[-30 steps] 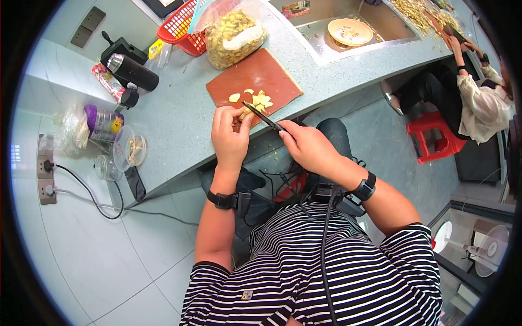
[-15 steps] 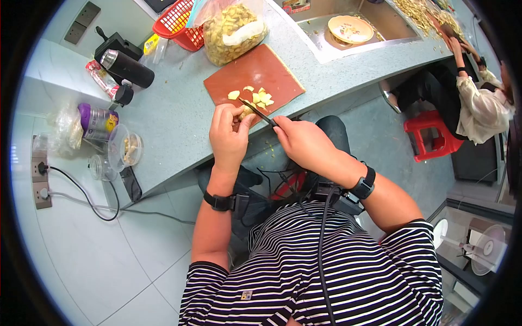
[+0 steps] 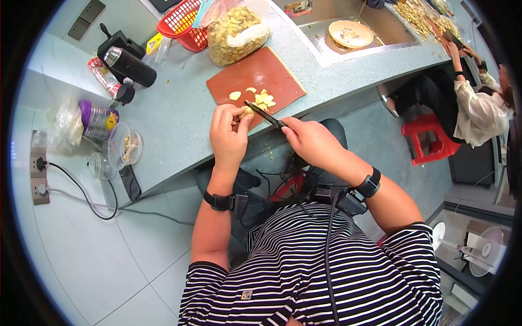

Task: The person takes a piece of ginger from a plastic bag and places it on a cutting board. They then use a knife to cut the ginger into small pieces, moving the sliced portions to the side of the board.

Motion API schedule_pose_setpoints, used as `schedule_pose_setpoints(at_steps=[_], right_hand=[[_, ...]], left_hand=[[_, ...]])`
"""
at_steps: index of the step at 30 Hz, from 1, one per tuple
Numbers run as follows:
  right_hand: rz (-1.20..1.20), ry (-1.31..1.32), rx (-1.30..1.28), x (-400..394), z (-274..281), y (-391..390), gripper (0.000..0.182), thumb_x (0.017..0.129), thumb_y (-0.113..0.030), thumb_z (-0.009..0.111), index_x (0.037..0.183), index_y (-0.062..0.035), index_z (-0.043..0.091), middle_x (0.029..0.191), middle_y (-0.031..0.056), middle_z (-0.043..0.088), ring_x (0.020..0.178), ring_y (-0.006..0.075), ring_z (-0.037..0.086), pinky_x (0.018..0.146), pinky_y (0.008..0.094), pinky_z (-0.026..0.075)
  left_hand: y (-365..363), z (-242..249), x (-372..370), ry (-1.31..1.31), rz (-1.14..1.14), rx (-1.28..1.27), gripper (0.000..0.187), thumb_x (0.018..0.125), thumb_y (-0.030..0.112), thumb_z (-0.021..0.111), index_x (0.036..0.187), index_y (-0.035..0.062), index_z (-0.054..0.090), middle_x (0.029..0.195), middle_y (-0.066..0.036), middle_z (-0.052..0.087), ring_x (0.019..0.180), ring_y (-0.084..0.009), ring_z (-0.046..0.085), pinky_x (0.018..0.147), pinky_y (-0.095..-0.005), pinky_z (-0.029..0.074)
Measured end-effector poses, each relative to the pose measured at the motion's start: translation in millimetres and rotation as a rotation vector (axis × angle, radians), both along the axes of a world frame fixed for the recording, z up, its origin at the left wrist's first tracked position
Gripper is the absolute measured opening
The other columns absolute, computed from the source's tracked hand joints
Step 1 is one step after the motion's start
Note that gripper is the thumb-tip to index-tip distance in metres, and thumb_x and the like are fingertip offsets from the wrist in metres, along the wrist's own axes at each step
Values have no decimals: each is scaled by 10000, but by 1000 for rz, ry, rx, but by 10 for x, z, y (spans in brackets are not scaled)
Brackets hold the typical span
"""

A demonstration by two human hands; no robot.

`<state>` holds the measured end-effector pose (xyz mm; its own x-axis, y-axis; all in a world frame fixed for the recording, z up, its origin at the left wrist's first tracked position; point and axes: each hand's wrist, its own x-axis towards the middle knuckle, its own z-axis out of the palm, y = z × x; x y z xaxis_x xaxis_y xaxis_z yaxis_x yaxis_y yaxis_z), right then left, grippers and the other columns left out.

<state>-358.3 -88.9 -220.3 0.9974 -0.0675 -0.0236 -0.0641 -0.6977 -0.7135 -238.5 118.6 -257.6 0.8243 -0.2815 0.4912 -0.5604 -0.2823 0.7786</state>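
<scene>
A reddish-brown cutting board (image 3: pixel 239 76) lies at the counter's front edge. On it rest several pale yellow cut pieces (image 3: pixel 265 99) that look like ginger. My left hand (image 3: pixel 228 136) pinches a ginger piece (image 3: pixel 246 112) over the near edge of the board, partly hidden by the fingers. My right hand (image 3: pixel 311 142) is closed round the handle of a dark knife (image 3: pixel 265 114), whose blade points left and reaches the ginger by my left fingertips. Whether the edge is cutting into it cannot be made out.
Behind the board stand a clear bag of ginger chunks (image 3: pixel 234 41) and a red basket (image 3: pixel 182 24). A black thermos (image 3: pixel 130 66) lies to the left, near plastic tubs (image 3: pixel 120 149). At right is a sink (image 3: pixel 321 46) with a plate (image 3: pixel 350 33); beyond, another person (image 3: pixel 478 108) works at the counter.
My right hand has shifted slightly to the right with the knife, and more of the blade shows. My left hand stays almost in place with the ginger. The view has moved slightly.
</scene>
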Motion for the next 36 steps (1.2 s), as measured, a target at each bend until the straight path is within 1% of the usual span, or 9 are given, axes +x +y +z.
schedule_pose_setpoints(at_steps=[4,8,13,14,16,22,32,34,36], right_hand=[[-28,0,99,-5,10,52,360,1146,-255,630,1408,-22,713,1038,302,796,988,510,770,880,597,606],[-9,-71,132,-60,-47,78,390,1156,-248,652,1491,-53,696,981,274,781,917,482,763,835,527,602],[-21,-45,179,-120,-16,7,459,1167,-191,625,1623,-140,638,866,167,760,797,317,756,798,434,601],[-21,-45,179,-130,-23,-4,459,1167,-191,625,1623,-140,638,866,167,760,797,317,756,798,434,601],[-23,-46,184,-150,-35,-13,502,1171,-167,607,1672,-179,607,878,102,761,724,229,731,742,401,599],[-28,22,324,-189,-68,-2,577,1176,-137,583,1740,-251,546,959,40,754,612,116,645,640,338,580],[49,24,350,-242,-32,-47,612,1173,-114,568,1763,-269,517,975,44,767,572,132,630,622,341,587],[22,78,342,-241,54,-34,589,1131,-99,584,1713,-191,564,1008,166,802,921,359,787,884,460,623],[31,37,319,-242,38,-26,583,1134,-99,582,1710,-187,567,995,163,793,912,348,783,881,456,622]], left_hand=[[4,-8,13,-23,-6,17,188,954,7,896,1098,16,775,1097,-61,683,850,-146,617,764,-301,538],[5,-27,10,-10,-2,9,187,955,5,894,1103,13,779,1099,-59,682,842,-137,609,756,-298,535],[3,-19,8,-25,1,28,191,952,6,896,1101,7,777,1101,-63,684,844,-134,614,754,-297,537],[2,-19,8,-29,2,26,191,953,7,896,1100,5,776,1101,-65,684,845,-134,616,754,-297,538],[1,-17,10,-33,5,35,191,953,8,896,1101,5,774,1102,-65,684,845,-135,618,756,-297,539],[-7,-8,-5,-26,5,28,193,954,12,898,1095,4,767,1101,-67,684,844,-136,621,759,-298,539],[-15,-5,-6,-40,14,35,191,954,21,901,1085,9,762,1088,-68,684,844,-142,624,748,-296,532],[-18,-3,-5,-43,17,41,191,954,22,901,1090,9,768,1087,-68,685,844,-143,625,749,-298,534],[-4,3,-6,-46,22,49,192,953,23,902,1095,10,774,1086,-67,685,844,-143,626,751,-299,537]])
